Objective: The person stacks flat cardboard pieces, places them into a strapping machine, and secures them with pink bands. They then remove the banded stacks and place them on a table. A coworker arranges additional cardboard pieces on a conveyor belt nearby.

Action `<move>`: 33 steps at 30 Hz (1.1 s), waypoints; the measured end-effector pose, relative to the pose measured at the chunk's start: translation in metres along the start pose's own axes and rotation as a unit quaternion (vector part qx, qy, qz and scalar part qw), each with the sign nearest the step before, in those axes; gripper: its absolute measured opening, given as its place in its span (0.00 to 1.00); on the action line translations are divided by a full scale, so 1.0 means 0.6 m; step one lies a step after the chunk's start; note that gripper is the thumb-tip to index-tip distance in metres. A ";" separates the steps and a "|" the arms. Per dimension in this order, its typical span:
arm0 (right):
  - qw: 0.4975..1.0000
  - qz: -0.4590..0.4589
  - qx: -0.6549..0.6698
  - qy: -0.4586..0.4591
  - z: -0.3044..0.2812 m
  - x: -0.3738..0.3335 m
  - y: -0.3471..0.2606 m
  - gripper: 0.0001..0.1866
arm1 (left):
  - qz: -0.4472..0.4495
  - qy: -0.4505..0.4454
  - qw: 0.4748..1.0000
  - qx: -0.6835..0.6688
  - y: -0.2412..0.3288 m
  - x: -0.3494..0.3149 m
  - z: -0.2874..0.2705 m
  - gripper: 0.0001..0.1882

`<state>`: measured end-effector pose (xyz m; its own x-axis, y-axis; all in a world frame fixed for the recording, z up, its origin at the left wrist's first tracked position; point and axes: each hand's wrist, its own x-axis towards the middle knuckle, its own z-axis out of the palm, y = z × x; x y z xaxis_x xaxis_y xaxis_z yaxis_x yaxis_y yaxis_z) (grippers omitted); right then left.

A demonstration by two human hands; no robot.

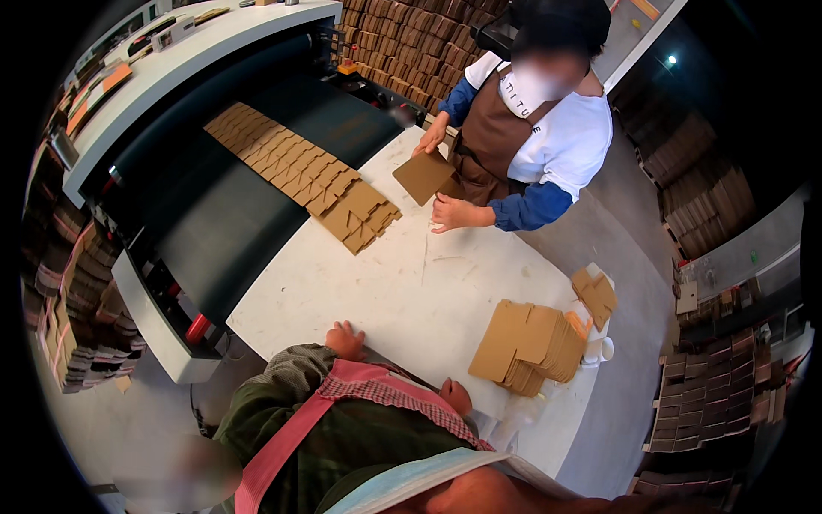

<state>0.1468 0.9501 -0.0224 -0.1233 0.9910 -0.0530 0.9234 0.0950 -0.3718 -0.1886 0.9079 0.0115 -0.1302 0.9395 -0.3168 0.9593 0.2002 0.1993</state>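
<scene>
Below, the left grip (345, 340) rests on the white counter (342, 291), fingers slightly spread; whether the right grip (455, 397), at the near edge, is closed cannot be told. Stacked cardboard blanks (527, 341) lie rightward; a shingled row of blanks (295, 171) spans conveyor belt (201, 240) and counter.

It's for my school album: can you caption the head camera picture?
Left hand and right hand at a white table; across it, a co-worker holds brown cardboard.
</scene>
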 end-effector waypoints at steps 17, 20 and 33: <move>1.000 -0.006 -0.005 0.020 0.008 -0.003 0.008 0.20 | -0.178 0.404 0.887 0.135 -0.079 0.200 0.473 0.17; 1.000 -0.011 0.003 0.024 0.011 0.000 0.016 0.20 | -0.175 0.431 0.876 0.126 -0.081 0.208 0.474 0.17; 0.999 -0.018 0.002 0.026 0.009 -0.004 0.003 0.19 | -0.233 0.459 0.851 0.106 -0.061 0.220 0.493 0.21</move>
<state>0.1467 0.9475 -0.0276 -0.1366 0.9906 0.0093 0.9176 0.1301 -0.3756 -0.1667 0.9423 -0.3120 -0.5570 0.6122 0.5612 0.7602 0.6479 0.0477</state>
